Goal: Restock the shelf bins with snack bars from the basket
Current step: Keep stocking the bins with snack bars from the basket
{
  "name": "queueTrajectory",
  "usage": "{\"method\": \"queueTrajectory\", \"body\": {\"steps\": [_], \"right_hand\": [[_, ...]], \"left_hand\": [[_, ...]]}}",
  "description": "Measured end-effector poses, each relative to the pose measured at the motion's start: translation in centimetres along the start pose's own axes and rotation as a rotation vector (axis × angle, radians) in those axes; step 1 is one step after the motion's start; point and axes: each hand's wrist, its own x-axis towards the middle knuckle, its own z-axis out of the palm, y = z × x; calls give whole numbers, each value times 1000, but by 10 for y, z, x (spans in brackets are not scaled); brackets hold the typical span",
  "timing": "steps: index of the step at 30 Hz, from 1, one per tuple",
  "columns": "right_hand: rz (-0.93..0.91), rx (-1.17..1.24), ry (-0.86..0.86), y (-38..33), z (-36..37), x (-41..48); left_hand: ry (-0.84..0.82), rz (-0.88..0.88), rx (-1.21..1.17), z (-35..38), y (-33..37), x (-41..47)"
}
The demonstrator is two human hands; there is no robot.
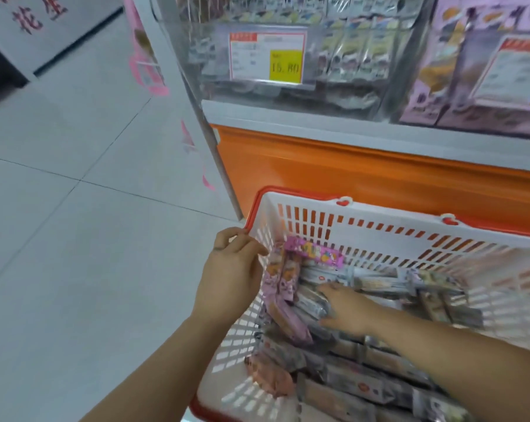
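A white basket with a red rim (388, 226) stands on the floor against the orange shelf base, filled with several wrapped snack bars. My left hand (231, 272) is over the basket's left wall, fingers curled round a bunch of purple snack bars (280, 281); a pink bar (317, 254) lies across their top end. My right hand (346, 309) reaches into the basket's middle, with thumb and fingers closed round some grey snack bars (311, 306). Above, a clear shelf bin (343, 59) holds grey-green bars, and the bin to its right (446, 74) holds purple packs.
An orange panel (364, 178) runs below the bins, right behind the basket. A price tag reading 15.80 (266, 56) is fixed to the left bin's front. A metal upright (209, 132) marks the shelf's left end. Pale tiled floor (75, 208) spreads to the left.
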Motion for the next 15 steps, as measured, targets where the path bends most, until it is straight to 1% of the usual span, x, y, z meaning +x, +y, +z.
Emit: {"method": "queueTrajectory", "body": {"steps": [4,7,10,12,14,15], "right_hand": [[98,104,17,-7,14,14],[124,95,90,-9,9,14],[135,69,106,-8,-5,2],[137,-46,106,-4,-14,-11],[156,-119,94,1,-16,-23],[165,-129,87,3,-15,-29]], "left_hand": [[-3,1,-8,-2,1,-1],[-17,7,-35,-3,-2,-2],[-62,16,-58,-6,-2,-1],[-142,70,-8,-12,-1,-1],[-297,114,44,-23,1,2],[-375,100,59,-31,3,4]]}}
